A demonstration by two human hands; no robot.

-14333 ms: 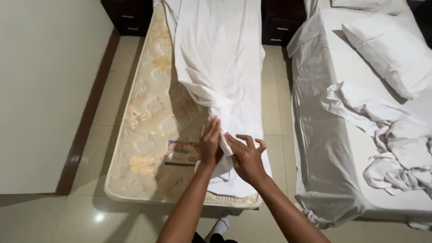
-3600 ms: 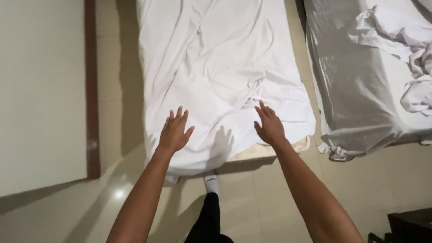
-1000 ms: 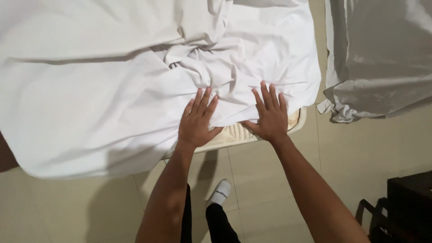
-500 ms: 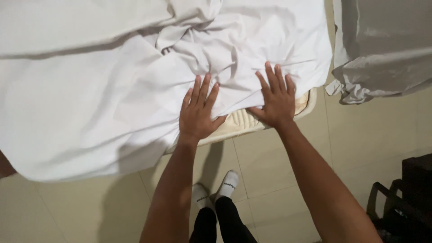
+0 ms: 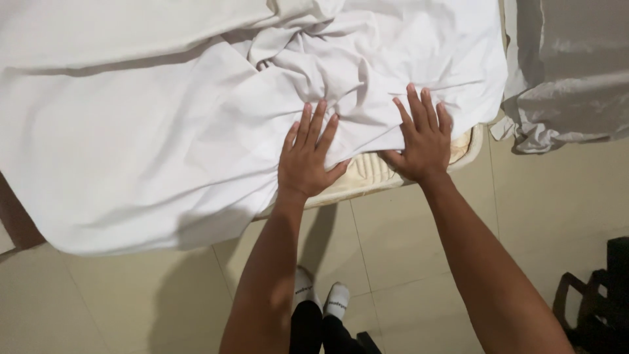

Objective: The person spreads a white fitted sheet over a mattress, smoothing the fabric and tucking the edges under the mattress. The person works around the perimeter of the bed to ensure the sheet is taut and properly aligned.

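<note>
A white bed sheet (image 5: pixel 151 137) lies rumpled over a mattress (image 5: pixel 367 174) whose cream quilted foot edge shows below it. My left hand (image 5: pixel 306 157) presses flat on the sheet near that edge, fingers spread. My right hand (image 5: pixel 422 137) rests flat a little to the right, fingers spread on the sheet, palm over the bare mattress corner. Neither hand grips the cloth. The sheet hangs over the mattress on the left, down toward the floor.
A second bed with a grey-white sheet (image 5: pixel 570 78) stands at the right, across a narrow floor gap. Beige floor tiles (image 5: pixel 406 262) lie below. My socked feet (image 5: pixel 321 305) stand near the bed's foot. A dark object (image 5: pixel 599 308) sits at the bottom right.
Both hands have slid slightly up and right on the sheet since a second ago. Much earlier the sheet lay bunched along the mattress; it is spread across it now.
</note>
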